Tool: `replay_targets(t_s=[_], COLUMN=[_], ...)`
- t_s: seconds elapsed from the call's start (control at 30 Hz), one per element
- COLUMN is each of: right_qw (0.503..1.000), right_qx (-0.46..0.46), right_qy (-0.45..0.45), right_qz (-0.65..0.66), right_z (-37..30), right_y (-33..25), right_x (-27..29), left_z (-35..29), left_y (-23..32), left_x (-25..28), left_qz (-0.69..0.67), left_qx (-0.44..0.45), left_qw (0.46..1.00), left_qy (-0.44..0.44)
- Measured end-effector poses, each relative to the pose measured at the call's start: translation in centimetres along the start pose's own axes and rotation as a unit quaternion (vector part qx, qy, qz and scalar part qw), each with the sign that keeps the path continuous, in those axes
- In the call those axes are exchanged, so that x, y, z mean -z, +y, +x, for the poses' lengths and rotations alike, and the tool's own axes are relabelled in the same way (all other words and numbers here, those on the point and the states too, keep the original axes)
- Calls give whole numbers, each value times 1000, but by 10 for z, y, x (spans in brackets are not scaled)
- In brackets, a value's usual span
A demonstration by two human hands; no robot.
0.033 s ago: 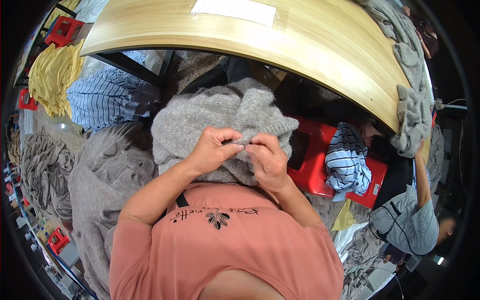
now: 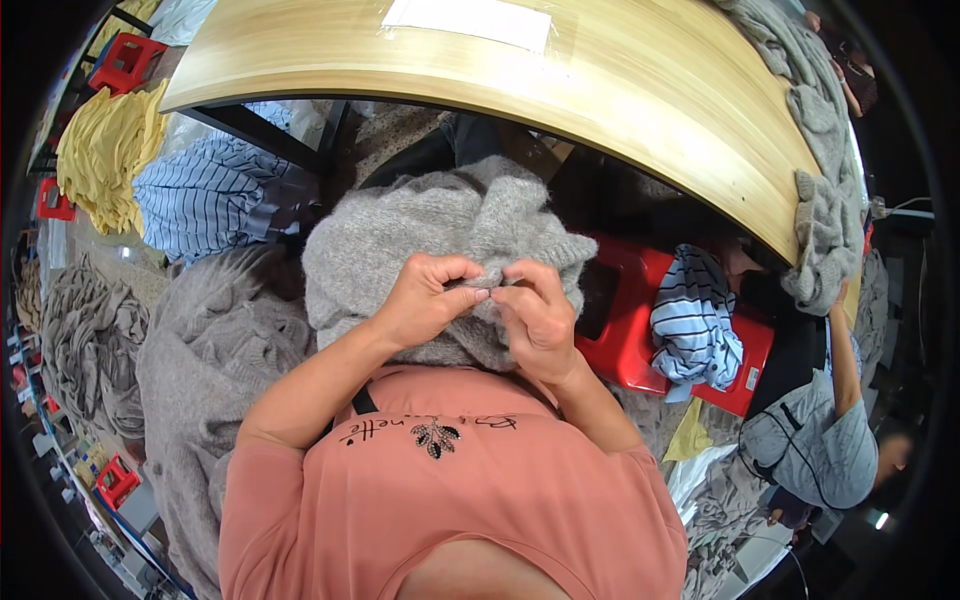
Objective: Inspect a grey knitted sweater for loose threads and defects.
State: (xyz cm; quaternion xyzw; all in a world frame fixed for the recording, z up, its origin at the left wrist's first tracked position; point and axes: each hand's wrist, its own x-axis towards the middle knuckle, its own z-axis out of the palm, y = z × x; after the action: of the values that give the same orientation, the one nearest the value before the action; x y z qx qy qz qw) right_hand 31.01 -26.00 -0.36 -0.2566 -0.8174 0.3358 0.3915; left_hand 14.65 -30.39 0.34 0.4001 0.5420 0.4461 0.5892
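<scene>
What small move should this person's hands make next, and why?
Perhaps shift the hold slightly along the grey knit: the left fingers and right fingers come close together at one small spot on it, while the rest lies bunched around them.

Bare left hand (image 2: 418, 298): thumb and forefinger pinched, tips aimed right; other fingers tucked, mostly hidden.
Bare right hand (image 2: 540, 315): thumb and forefinger pinched, tips aimed left; remaining fingers curled.
Gap between hands: thumb tips nearly meeting.
Bare left forearm (image 2: 320, 383): slanting up, inward.
Bare right forearm (image 2: 597, 402): slanting up, inward, foreshortened.
</scene>
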Motion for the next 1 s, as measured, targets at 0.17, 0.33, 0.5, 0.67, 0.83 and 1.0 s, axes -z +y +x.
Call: replay_targets(t_s=[0.17,0.33,0.5,0.67,0.83,1.0], right_qw=[997,996,996,985,976,866], right_qx=[-36,-74,-49,-77,-204,-369], right_qy=[-26,-23,-20,-62,-54,-76], right_qz=[55,33,-73,-141,55,330], right_z=[8,3,-4,-11,-10,-5], right_y=[8,9,19,32,40,42], right_x=[0,-9,-23,-34,-35,-22], left_z=[2,0,7,10,7,6], left_y=[-1,-4,-18,-34,-39,-36], left_x=[-1,-1,-3,-6,-9,-9], left_qz=[13,42,59,139,213,203], left_qx=[-14,-22,-45,-79,-153,-186], left_qw=[1000,997,992,972,942,941], left_qy=[23,56,98,171,210,194])
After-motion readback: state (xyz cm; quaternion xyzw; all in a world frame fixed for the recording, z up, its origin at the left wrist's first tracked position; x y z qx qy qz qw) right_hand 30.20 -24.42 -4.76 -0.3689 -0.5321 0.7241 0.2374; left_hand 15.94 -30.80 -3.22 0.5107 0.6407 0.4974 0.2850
